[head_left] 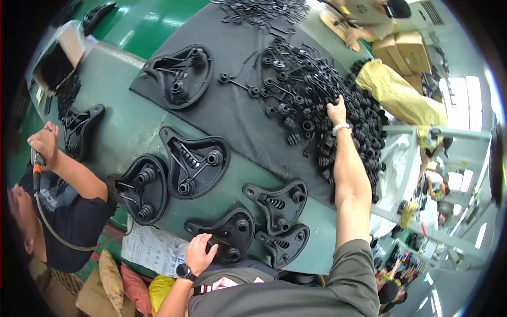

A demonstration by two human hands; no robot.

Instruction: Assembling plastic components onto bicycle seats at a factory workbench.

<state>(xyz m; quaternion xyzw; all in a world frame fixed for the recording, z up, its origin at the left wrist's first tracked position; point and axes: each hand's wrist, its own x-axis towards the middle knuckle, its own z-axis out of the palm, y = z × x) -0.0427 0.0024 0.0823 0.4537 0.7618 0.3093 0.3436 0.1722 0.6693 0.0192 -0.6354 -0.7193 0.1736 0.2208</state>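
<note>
Your shirt (285,296) and pink strap (222,283) sit closest to the lens, by the near edge of the bench (132,105). Your left hand (200,254), watch (185,271) on the wrist, lies on a black shell (232,242) at that edge, fingers loosely spread, not wrapped around anything. Your right hand (337,112) is way out at the pile (303,79) of rods on the mat (237,127); fingers look partly bent, but can't tell if they've got a part.

What might bite you, imo: those rods look tangled, so yanking one could drag its neighbours along and scatter loose bits. That near shell could also go over the edge if you lean in or your palm drags it back. And watch your right elbow: a low swing left could clip the upper right shell (288,211) or the lower right shell (288,245), which lie close together.

As for what's in the way, ribbed rings (364,140) crowd the right side of your reach, with a yellow sack (398,92) and carton (404,50) beyond. Off left, well clear of your hands, a co-worker (68,216) holds a tool (37,161) trailing a hose (84,249).
</note>
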